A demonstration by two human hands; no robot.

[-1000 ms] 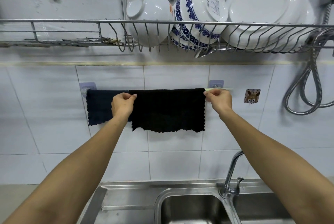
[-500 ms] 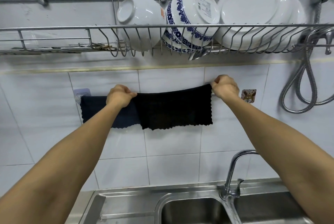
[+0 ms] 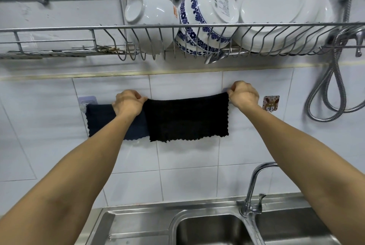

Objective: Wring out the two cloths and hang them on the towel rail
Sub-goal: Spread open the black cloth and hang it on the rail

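A: Head view. Black cloth [image 3: 187,118] spread along the rail, top edge level, scalloped hem hanging free against the tiles. Left hand [image 3: 128,103] pinching the top left corner, fingers curled onto the fabric. Right hand [image 3: 244,96] pinching the top right corner, fingers clamped likewise.

B: Second cloth?

A: Navy cloth [image 3: 102,120] hanging just left, partly behind the left forearm, right edge tucked under the black one. Rail itself hidden under the cloths; only its left bracket [image 3: 87,100] visible on the tile.

B: Step in hand, as judged?

A: Squaring the black cloth before letting go. Best done by keeping both corners at equal height, pulling gently apart to flatten wrinkles, checking that enough fabric hangs behind the rail to balance the front. Worth sliding rightward to reduce overlap for drying.

B: Surroundings?

A: Dish rack [image 3: 59,27] overhead, bowls and plates in it; sink [image 3: 217,229] and tap [image 3: 254,185] below.
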